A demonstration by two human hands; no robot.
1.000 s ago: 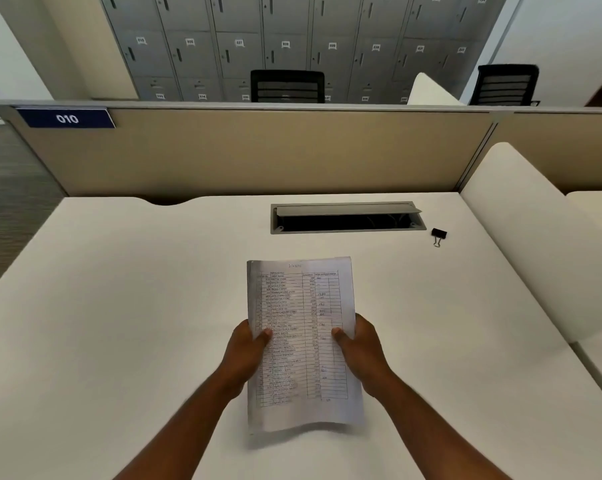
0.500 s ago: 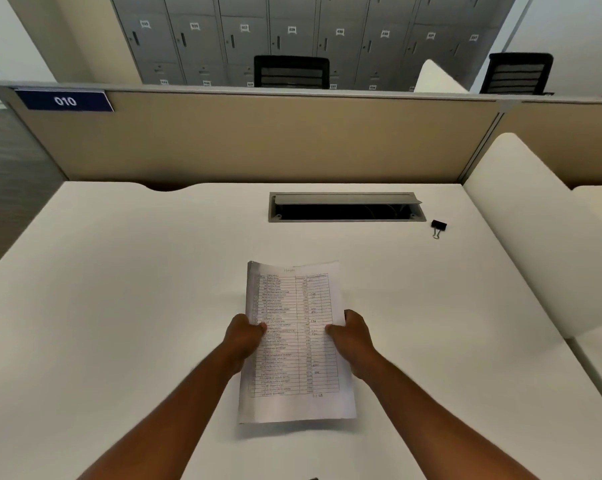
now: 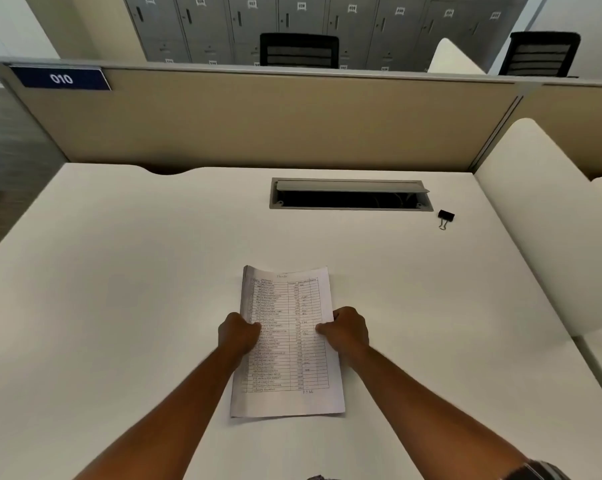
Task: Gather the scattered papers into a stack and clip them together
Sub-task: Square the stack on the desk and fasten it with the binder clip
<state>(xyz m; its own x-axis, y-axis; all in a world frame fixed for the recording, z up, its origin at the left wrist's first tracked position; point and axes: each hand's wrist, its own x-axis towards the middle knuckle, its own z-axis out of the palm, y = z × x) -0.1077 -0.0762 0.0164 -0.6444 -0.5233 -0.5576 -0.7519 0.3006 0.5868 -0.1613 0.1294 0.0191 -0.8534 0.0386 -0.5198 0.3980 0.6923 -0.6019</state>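
Your left hand (image 3: 238, 336) and right hand (image 3: 349, 329) pinch the papers (image 3: 287, 344); the clip (image 3: 445, 216) lies beyond your right hand, sign (image 3: 61, 78) reads "010".

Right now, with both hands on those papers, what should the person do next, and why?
Probably let go with the right hand and reach for the black binder clip. The paper stack already looks gathered, gripped at its sides by both hands, the left hand included. The clip lies unused on the desk, far right, beside the cable slot, on the right hand's side.
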